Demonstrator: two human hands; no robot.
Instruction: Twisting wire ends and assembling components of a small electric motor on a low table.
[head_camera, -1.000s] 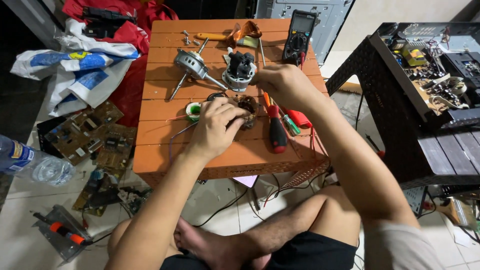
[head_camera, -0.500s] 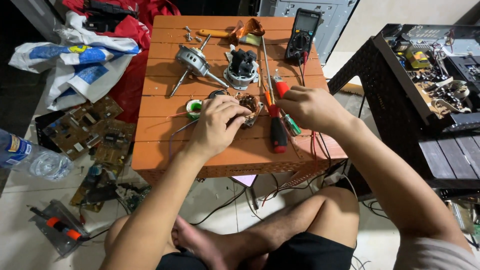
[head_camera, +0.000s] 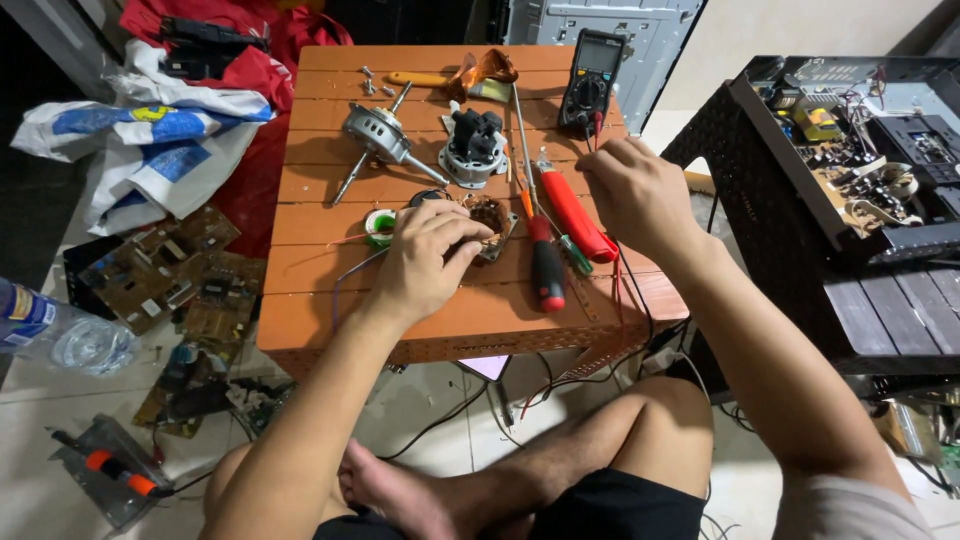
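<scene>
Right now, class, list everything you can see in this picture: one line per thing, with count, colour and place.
table: one, orange-brown, centre
multimeter: one, black, table's far edge
motor rotor: one, grey, far left of table
motor housing: one, grey-black, table middle
coil: one, copper, under left fingers
screwdrivers: several, red and black, right of coil
circuit boards: several, brown, floor left
bottle: one, clear, floor left
left hand: on coil
right hand: raised over screwdrivers

Low orange slatted table (head_camera: 330, 320) with motor parts (head_camera: 472, 148), screwdrivers (head_camera: 545, 262), multimeter (head_camera: 592, 78).
</scene>
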